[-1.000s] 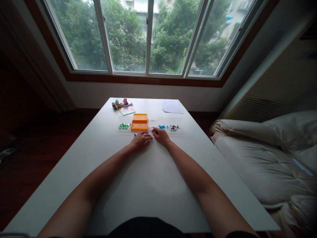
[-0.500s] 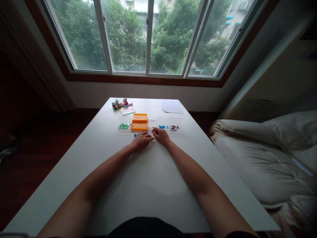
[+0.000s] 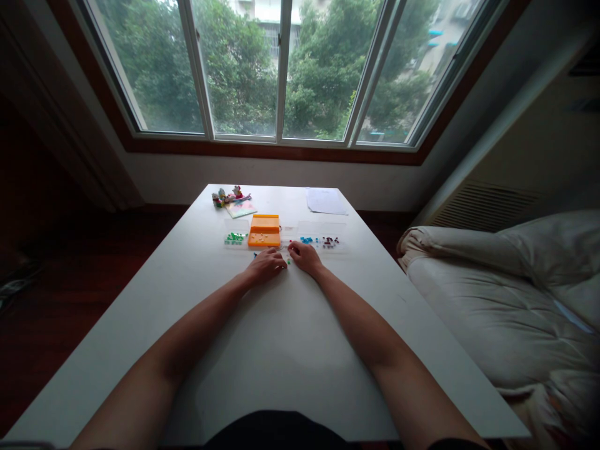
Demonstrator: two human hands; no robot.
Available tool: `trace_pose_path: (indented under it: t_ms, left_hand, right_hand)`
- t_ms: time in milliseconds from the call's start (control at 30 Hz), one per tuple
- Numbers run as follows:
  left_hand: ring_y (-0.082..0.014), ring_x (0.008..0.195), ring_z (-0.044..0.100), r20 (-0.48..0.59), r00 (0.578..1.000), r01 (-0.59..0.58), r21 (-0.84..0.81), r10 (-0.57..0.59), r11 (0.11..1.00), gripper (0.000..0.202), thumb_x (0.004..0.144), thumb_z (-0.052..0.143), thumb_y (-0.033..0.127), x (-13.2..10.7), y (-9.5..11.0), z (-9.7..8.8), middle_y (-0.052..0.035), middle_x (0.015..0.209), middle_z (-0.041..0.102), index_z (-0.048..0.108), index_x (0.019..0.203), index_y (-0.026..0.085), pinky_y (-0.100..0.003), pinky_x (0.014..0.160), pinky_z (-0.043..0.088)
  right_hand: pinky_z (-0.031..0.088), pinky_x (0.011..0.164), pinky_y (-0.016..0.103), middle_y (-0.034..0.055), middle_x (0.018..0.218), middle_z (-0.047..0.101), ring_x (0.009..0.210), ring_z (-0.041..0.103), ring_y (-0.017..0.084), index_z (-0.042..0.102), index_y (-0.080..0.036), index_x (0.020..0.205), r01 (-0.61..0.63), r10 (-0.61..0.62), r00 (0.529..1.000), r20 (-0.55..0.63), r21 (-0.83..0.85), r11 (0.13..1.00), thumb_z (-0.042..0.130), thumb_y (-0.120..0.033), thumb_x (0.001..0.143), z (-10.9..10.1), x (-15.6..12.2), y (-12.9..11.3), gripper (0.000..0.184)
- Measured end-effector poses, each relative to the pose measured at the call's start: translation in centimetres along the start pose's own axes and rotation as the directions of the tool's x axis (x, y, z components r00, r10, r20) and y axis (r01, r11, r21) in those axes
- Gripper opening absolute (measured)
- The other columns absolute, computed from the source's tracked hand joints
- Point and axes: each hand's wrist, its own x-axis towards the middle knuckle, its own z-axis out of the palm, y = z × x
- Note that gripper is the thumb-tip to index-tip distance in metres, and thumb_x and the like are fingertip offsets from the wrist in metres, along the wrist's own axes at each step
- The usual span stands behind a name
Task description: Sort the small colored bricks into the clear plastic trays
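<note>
Hands meet over tiny bricks on a white table

My left hand (image 3: pixel 266 265) and right hand (image 3: pixel 305 257) rest knuckles-up on the table (image 3: pixel 281 350), fingers curled narrow and tips nearly touching. A green speck (image 3: pixel 287 262) lies in the gap between them, close to both. It is too small to show its long axis, and I cannot tell whether either hand grips it. Just beyond my left fingers sits the orange tray (image 3: pixel 265 231); beyond my right, the blue bricks (image 3: pixel 306 239).
</note>
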Motion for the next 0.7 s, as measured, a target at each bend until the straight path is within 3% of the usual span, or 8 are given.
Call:
trace_pose_path:
  t_ms: [167,333,700]
  left_hand:
    - [-0.0218,0.094,0.057,-0.014,1.000,0.011,-0.019,-0.011,1.000,0.024,0.094,0.055,0.022,-0.07,-0.09,0.07,-0.0067,0.098,0.071,0.077,0.102,0.026,-0.034,0.086,0.047]
    - [-0.0200,0.096,0.059,-0.107,0.993,0.054,-0.039,-0.058,0.998,0.029,0.098,0.049,0.021,-0.12,-0.15,0.36,-0.0076,0.099,0.067,0.075,0.111,0.025,-0.033,0.087,0.048]
    - [-0.0156,0.080,0.062,-0.192,0.961,0.188,-0.085,-0.201,0.979,0.026,0.100,0.047,0.031,-0.49,-0.65,0.56,-0.0058,0.097,0.066,0.071,0.101,0.023,-0.026,0.071,0.046]
  right_hand:
    - [0.038,0.066,0.024,-0.0003,0.074,0.066,0.067,0.055,0.014,0.069,-0.022,0.091,0.018,-0.018,1.000,-0.006,0.005,1.000,0.057,-0.026,0.088,0.03,-0.03,0.10,0.013]
    - [0.038,0.067,0.024,0.0003,0.074,0.067,0.067,0.055,0.014,0.069,-0.022,0.089,0.017,-0.017,1.000,-0.010,0.002,1.000,0.057,-0.027,0.089,0.09,-0.04,0.08,0.013]
    - [0.038,0.066,0.023,-0.0004,0.072,0.065,0.066,0.053,0.014,0.070,-0.022,0.089,0.009,-0.009,1.000,-0.007,0.002,1.000,0.058,-0.025,0.088,-0.03,-0.05,-0.05,0.013]
